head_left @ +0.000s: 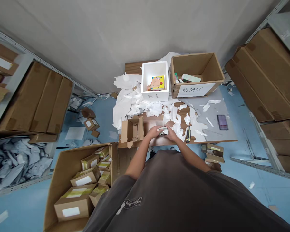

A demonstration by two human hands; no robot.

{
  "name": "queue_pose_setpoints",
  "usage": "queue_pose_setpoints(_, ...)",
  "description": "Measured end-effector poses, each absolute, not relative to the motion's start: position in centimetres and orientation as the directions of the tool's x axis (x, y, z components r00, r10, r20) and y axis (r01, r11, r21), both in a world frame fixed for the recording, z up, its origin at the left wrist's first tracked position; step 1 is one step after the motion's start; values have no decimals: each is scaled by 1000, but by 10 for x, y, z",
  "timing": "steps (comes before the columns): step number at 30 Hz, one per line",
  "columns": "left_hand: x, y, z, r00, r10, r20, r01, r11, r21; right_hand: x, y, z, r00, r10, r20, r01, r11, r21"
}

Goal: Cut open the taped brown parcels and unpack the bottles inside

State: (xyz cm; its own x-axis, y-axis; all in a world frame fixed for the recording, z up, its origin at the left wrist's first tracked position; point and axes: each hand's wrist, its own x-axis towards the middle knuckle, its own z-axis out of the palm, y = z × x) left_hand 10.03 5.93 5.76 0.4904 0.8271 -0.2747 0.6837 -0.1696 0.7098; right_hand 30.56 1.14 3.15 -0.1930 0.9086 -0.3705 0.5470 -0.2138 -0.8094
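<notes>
Near the front edge of the worktable [154,124], my left hand [154,132] and my right hand [171,134] are closed on either side of a small box-like item [163,130]. It looks white with a dark part; its exact kind is too small to make out. Just left of my hands stands an opened small cardboard box [132,130] with its flaps up. A yellow and black utility knife [188,134] lies to the right of my right hand. Torn white paper scraps [154,109] are spread behind and beside my hands.
A white foam box [155,95] and a labelled carton [214,87], both holding small packages, stand at the table's back. A phone-like object [222,122] lies at right. A large carton of parcels [62,174] is at lower left. Shelves with cartons [38,100] flank both sides.
</notes>
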Motion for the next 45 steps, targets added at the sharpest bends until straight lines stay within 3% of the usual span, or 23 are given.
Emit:
queue_pose_setpoints(4, 116, 79, 55, 158, 944, -290, 702, 99, 705, 302, 13, 34, -159, 917, -366, 541, -229, -810)
queue_pose_setpoints(7, 126, 82, 55, 63, 978, -199, 735, 90, 672, 303, 14, 40, -79, 895, -439, 584, -315, -748)
queue_pose_setpoints(10, 126, 76, 59, 197, 955, -223, 776, -12, 631, 303, 12, 47, 17, 875, -483, 625, -386, -678)
queue_pose_setpoints(14, 122, 67, 65, 372, 881, -293, 761, -109, 639, 300, 7, 56, 20, 912, -410, 643, -326, -693)
queue_pose_setpoints(21, 120, 62, 63, 466, 850, -245, 700, -184, 690, 291, 3, 63, 76, 938, -338, 588, -316, -744)
queue_pose_setpoints(27, 115, 62, 53, 457, 850, -260, 644, -115, 756, 303, 0, 58, 131, 865, -483, 401, -492, -773)
queue_pose_setpoints(32, 120, 61, 51, 437, 854, -284, 669, -97, 737, 309, -4, 40, 132, 811, -570, 177, -585, -792)
queue_pose_setpoints(36, 127, 63, 53, 448, 833, -325, 691, -92, 717, 309, -6, 25, 137, 803, -580, 19, -587, -809)
queue_pose_setpoints(41, 106, 71, 54, 474, 789, -392, 561, 73, 825, 314, -6, 14, 121, 818, -562, -227, -528, -818)
queue_pose_setpoints(45, 85, 66, 46, 523, 749, -407, 443, 169, 880, 315, -3, 6, 107, 820, -562, -225, -531, -817)
